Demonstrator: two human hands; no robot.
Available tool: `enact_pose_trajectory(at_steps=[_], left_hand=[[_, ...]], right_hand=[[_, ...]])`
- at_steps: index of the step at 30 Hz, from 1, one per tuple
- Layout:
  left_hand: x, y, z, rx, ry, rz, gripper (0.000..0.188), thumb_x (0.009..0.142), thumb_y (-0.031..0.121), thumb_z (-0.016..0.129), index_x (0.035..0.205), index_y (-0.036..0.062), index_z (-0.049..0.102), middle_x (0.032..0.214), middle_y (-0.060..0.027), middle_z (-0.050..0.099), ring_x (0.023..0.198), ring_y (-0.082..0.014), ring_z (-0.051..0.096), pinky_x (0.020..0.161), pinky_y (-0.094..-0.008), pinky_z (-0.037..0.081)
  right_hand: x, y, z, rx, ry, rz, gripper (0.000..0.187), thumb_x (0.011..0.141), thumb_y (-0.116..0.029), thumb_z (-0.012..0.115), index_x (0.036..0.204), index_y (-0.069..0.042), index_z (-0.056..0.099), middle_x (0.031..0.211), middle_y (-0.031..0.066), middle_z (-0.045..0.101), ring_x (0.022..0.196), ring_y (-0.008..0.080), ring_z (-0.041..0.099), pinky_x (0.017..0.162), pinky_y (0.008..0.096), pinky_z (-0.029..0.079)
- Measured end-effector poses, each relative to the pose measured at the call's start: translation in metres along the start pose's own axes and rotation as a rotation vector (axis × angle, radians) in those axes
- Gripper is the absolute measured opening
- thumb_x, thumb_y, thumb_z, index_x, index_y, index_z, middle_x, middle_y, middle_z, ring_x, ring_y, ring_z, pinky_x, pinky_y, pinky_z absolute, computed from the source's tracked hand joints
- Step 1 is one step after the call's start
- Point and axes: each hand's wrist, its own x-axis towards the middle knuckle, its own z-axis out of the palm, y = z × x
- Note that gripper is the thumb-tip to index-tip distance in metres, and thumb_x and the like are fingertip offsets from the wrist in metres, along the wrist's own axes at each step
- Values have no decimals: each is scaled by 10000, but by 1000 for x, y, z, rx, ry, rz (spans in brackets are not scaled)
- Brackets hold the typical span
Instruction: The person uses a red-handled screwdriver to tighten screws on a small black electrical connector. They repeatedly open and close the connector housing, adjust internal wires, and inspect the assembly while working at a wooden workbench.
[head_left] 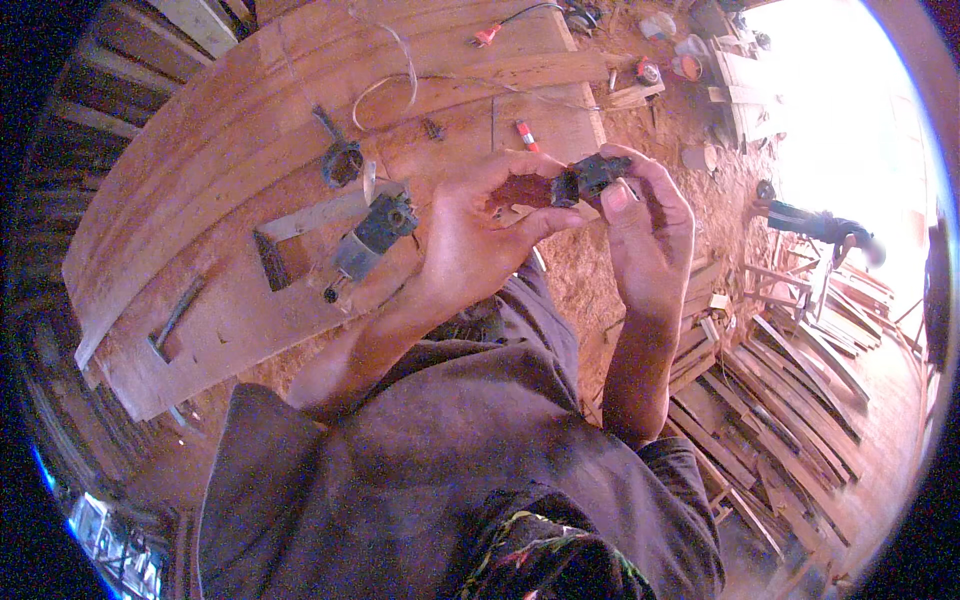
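Observation:
My left hand pinches one end of a small black part between thumb and fingertips. Around the other end of this dark, blocky piece, my right hand has its thumb and fingers closed. Whether it is one piece or two touching pieces, I cannot tell. To the left of my left hand, a grey and black power tool body lies on the wooden workbench. Just beyond it is a dark ring-shaped part with a handle. A red and white stick-like object rests past my fingers.
A thin L-shaped metal rod lies at the bench's left. A pale cable curls across the top, near a red plug. Stacked wood strips cover the ground at right. Another person bends over wood farther off.

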Motion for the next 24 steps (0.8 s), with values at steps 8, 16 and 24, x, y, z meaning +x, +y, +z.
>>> enact_pose_trajectory(at_steps=[8, 16, 24], left_hand=[[0, -7, 0, -113, -9, 15, 358, 774, -77, 746, 1100, -12, 615, 1014, -85, 695, 940, -161, 683, 849, -303, 555], [0, -4, -1, -9, -13, 32, 345, 781, -62, 753, 1096, -15, 620, 1018, -82, 687, 959, -160, 674, 855, -303, 552], [2, -8, 0, -10, -11, 59, 320, 769, -44, 771, 1061, -15, 642, 1011, -79, 685, 934, -159, 683, 831, -296, 557]], right_hand=[[-1, -10, 0, -93, -58, -29, 291, 876, 1, 651, 1163, 41, 623, 1065, 112, 680, 978, 180, 648, 885, 299, 512], [-3, -11, -1, -201, -50, -53, 281, 860, 32, 657, 1140, 55, 641, 1113, 128, 679, 993, 185, 649, 884, 306, 515], [-3, -11, 1, -202, -6, -43, 278, 842, 37, 660, 1119, 61, 651, 1127, 129, 676, 1016, 188, 641, 901, 306, 506]])
